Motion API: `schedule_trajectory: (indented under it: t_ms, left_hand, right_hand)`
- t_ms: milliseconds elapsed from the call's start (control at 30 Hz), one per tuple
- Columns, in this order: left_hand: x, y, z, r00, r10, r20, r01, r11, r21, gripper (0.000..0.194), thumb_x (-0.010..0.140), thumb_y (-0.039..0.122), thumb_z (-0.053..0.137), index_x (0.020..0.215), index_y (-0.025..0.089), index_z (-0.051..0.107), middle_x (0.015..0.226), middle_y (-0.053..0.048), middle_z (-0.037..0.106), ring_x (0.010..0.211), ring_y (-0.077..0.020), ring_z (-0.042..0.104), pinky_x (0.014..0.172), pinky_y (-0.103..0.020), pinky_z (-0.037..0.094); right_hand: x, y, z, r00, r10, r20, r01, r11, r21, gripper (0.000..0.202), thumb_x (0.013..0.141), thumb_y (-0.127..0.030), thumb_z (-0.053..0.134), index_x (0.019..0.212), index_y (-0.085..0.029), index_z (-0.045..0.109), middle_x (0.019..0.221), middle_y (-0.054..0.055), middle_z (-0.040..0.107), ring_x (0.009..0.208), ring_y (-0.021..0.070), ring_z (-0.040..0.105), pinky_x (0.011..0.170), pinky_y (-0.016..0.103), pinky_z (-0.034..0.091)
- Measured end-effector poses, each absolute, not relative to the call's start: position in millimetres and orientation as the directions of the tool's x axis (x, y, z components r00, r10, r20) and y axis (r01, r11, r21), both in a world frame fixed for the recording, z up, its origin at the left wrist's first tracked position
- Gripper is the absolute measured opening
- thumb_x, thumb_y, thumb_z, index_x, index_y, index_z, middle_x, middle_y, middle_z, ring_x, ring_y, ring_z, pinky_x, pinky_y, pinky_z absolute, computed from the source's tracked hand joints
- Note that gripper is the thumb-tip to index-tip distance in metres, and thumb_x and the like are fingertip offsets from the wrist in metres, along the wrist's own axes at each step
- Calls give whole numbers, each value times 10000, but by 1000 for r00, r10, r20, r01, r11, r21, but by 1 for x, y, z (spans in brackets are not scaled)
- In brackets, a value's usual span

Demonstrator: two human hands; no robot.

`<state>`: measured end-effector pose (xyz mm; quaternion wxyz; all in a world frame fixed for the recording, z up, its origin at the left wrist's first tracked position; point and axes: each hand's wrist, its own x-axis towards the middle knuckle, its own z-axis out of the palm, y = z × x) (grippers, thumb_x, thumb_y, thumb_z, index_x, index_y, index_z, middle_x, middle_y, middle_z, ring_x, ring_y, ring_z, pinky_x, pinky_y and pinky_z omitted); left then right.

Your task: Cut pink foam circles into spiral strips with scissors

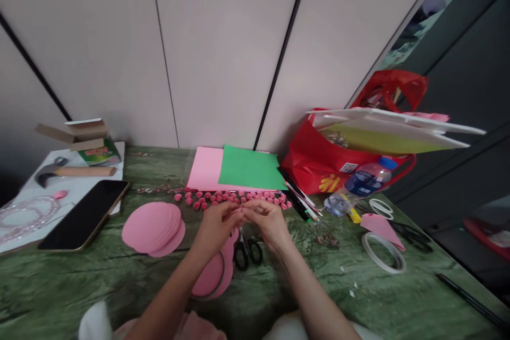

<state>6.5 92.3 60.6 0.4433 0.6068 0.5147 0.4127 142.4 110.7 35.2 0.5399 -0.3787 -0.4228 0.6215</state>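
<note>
My left hand [219, 224] and my right hand [266, 219] meet at the middle of the table, fingertips pinched together around something small and pink that is mostly hidden. Just behind them run rows of small pink paper rolls [223, 196]. Black-handled scissors [247, 255] lie under and in front of my hands. Beside my left forearm is a pink paper piece [213, 273] with a ring on it. A stack of pink paper circles [153, 227] sits to the left.
Pink sheets [205, 167] and a green sheet [253, 168] lie by the wall. Right: red bag [319, 154], bottle [360, 186], tape roll [383, 253], black pen [470, 297]. Left: phone [85, 215], hammer [79, 171], opened box [98, 151].
</note>
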Motion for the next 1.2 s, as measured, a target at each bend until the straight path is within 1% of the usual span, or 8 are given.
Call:
schedule_trajectory:
  t_ms: [67,133,333,467,733,1000,1100,1200]
  left_hand:
    - [5,93,61,102,995,-1,279,-28,960,266,745,339,475,619,137,594,490,-12,579,479,-135,549,517,-238,431]
    - [2,93,65,63,998,-23,263,5,965,297,752,337,463,548,144,560,476,-4,561,450,-119,531,493,-223,418]
    - [-3,93,69,41,997,-66,144,60,988,241,742,324,488,613,143,580,498,7,568,429,-106,516,470,-213,417]
    - [1,89,69,33,999,-29,147,24,989,241,750,321,486,619,141,579,503,8,566,437,-101,513,474,-208,412]
    - [8,84,70,7,1000,-18,137,17,990,215,729,320,525,646,134,592,507,9,572,438,-96,514,452,-195,404]
    - [4,86,65,-60,998,-33,174,43,984,198,732,309,528,677,129,589,516,5,584,451,-104,531,446,-195,402]
    - [3,87,62,-43,997,-56,155,62,986,202,726,313,538,682,122,589,532,-7,596,454,-107,533,459,-204,409]
    - [4,87,62,-10,996,-88,59,89,994,209,719,325,549,701,122,592,562,-12,604,461,-104,530,474,-210,414]
  right_hand:
    - [139,113,32,-126,991,-47,-350,-89,-932,188,518,-250,761,665,-164,682,618,8,675,523,107,603,558,226,509]
    - [137,114,31,-145,987,-74,-365,-123,-923,187,525,-245,759,675,-159,689,623,13,678,536,109,610,575,226,510]
    - [138,113,35,-217,974,-68,-393,-151,-907,224,570,-256,733,773,-168,698,746,39,699,675,142,643,720,279,510]
    - [138,112,38,-177,984,-20,-358,-84,-930,200,579,-281,722,741,-168,692,754,41,698,645,140,635,664,277,517]
    - [134,109,43,-131,991,-3,-328,-46,-944,155,530,-242,746,640,-170,663,593,-7,656,517,107,589,539,227,494]
    - [132,109,39,-196,981,-13,-345,-82,-935,210,583,-279,714,766,-178,694,786,40,697,678,149,638,716,300,503]
    - [132,109,38,-190,982,-19,-348,-85,-934,177,591,-267,709,743,-178,694,743,35,698,665,141,637,703,288,504]
    - [133,110,36,-162,987,-13,-362,-72,-929,152,581,-260,717,709,-185,686,701,18,692,615,126,628,648,269,510]
